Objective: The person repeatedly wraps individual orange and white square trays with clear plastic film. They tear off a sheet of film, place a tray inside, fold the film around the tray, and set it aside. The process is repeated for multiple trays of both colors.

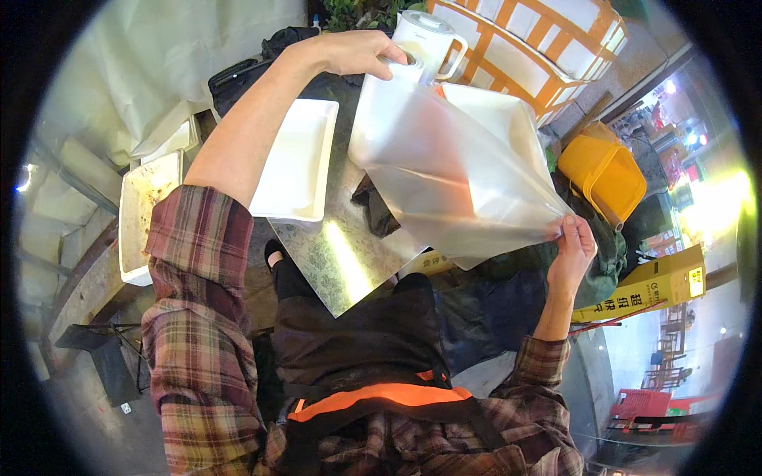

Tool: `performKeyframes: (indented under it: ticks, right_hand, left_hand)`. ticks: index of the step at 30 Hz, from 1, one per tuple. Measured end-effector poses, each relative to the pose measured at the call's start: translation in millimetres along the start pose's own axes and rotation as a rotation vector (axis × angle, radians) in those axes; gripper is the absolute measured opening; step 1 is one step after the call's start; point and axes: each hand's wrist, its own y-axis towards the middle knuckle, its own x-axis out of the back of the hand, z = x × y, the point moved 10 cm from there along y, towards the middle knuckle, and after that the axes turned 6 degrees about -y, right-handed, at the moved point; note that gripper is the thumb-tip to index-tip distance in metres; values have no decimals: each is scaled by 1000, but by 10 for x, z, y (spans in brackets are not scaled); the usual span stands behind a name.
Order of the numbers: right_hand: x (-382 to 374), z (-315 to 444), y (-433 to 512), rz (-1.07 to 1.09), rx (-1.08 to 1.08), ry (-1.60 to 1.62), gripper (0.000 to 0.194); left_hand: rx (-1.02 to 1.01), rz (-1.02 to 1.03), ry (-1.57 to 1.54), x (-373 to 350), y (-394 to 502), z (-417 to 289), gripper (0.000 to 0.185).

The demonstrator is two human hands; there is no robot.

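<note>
A sheet of translucent plastic, perhaps a bag, [417, 178] is stretched slantwise across the table. My left hand [369, 55] pinches its far edge, close in front of a white lidded pitcher [424, 38]. At the near right, my right hand [572, 247] grips a gathered corner between thumb and fingers. Beneath the plastic, a white tray [506, 110] is partly covered, and something orange-red shows through, too blurred to name. A second white tray [300, 163] lies under my left forearm. The patterned tabletop [351, 262] shows its near corner, with a dark crumpled item [375, 205] on it.
Foam boxes bound with orange tape [524, 53] stand behind. To the right are a yellow plastic tub [616, 181] and a yellow carton bearing writing [649, 285]. A stained white foam box [136, 220] sits at left, and a black bag [235, 83] lies beyond my forearm.
</note>
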Motion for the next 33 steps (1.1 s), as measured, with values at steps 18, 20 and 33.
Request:
performKeyframes:
  ticks: [18, 20, 33]
  right_hand:
    - [355, -45, 5, 14, -57, 7, 15]
    - [358, -77, -3, 7, -63, 5, 15]
    - [256, -45, -82, -32, -73, -17, 16]
  left_hand:
    - [-57, -123, 21, 92, 30, 39, 29]
    - [-32, -137, 65, 84, 53, 19, 30]
    - [-29, -208, 142, 66, 85, -52, 42]
